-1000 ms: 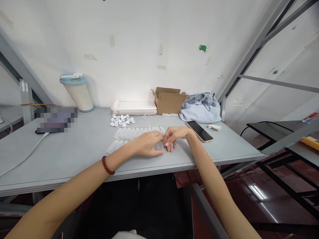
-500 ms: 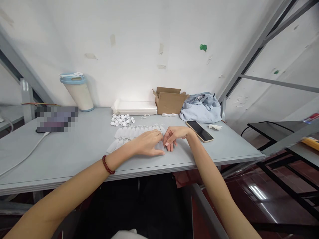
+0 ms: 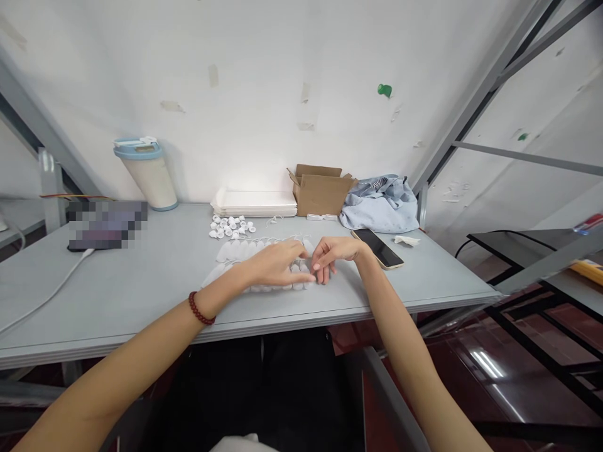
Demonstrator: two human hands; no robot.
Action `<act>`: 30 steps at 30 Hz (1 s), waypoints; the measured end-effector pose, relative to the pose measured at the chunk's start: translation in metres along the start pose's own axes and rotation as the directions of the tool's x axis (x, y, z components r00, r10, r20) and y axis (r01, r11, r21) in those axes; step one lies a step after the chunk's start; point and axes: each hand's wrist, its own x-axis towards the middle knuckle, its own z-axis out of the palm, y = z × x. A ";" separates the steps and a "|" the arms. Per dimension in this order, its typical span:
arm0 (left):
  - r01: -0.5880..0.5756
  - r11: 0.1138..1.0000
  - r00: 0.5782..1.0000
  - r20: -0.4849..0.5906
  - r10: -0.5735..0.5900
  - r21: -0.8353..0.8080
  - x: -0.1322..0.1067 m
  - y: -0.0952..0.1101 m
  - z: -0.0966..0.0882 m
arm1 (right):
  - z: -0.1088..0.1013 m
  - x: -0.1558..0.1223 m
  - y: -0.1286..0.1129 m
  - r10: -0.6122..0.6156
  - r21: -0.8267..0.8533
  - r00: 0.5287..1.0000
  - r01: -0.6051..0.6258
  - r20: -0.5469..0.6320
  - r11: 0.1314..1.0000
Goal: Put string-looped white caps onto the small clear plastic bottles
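Two rows of translucent white rounded pieces with thin strings [image 3: 230, 251] lie flat on the grey table. My left hand [image 3: 276, 262] reaches over these rows, palm down, its thumb and index finger apart with several of the pieces showing between them. At the right end of the rows, my right hand [image 3: 332, 254] bends down from the wrist with its thumb and fingers drawn together. Whatever it may hold is too small or hidden to make out. The left thumb tip comes close to the right fingertips. Behind the rows sits a cluster of small white caps [image 3: 230, 227].
Along the wall stand a tumbler [image 3: 148, 179], a stack of white sheets or trays [image 3: 259, 202], an open cardboard box [image 3: 323, 193] and a bundled light-blue cloth [image 3: 381, 204]. A phone [image 3: 379, 248] lies to the right, near a crumpled tissue [image 3: 406, 240]. A cable [image 3: 51, 294] crosses the left side.
My left hand has shifted slightly left, and its thumb and index finger have spread, uncovering more of the front row. My right hand has barely moved.
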 end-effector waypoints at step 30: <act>0.373 0.913 0.911 0.121 -0.394 0.166 0.017 -0.108 -0.024 | -0.049 0.052 0.061 -0.267 -0.429 0.337 -0.653 -0.903 0.624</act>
